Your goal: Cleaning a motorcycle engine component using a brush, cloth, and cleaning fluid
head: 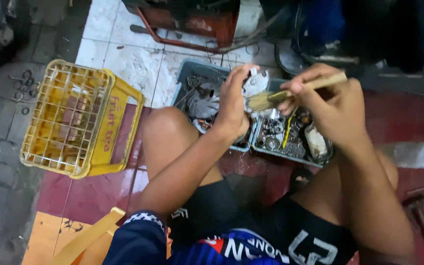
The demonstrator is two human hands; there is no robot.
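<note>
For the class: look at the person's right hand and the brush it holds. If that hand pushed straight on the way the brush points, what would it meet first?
The right hand aims the brush leftward, bristles first. The first thing in that line is probably the grey metal part in the left hand; the bristles look already at it, though depth is unclear.

Yellow plastic crate point(69, 118) on floor at left, tipped on side, red lettering on wall. Clear plastic bag point(413, 154) at right, on red floor.
</note>
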